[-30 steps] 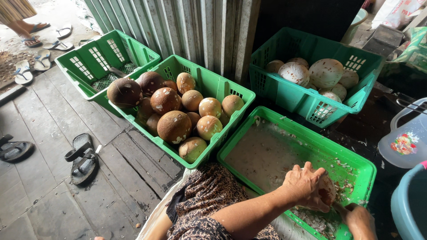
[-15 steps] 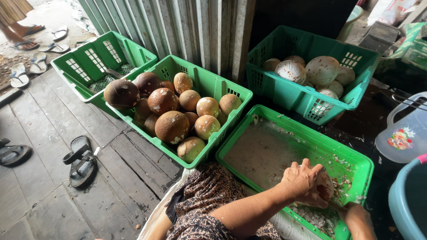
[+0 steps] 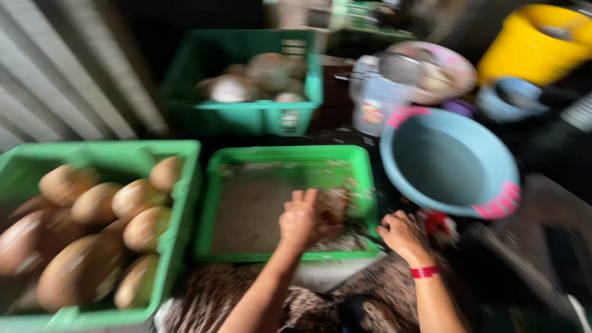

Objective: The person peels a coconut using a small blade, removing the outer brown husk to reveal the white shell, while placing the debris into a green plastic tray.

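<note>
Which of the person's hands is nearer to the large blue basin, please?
The right hand: it sits just below the blue basin's near rim. The left hand is farther away, over the middle green crate.

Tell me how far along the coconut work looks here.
Done: the far crate holds pale, peeled-looking coconuts. In hand: the left hand presses a piece in the middle crate amid scrapings; the right hand rests at its edge. Left: brown coconuts fill the left-side crate, and the blue basin looks empty.
</note>
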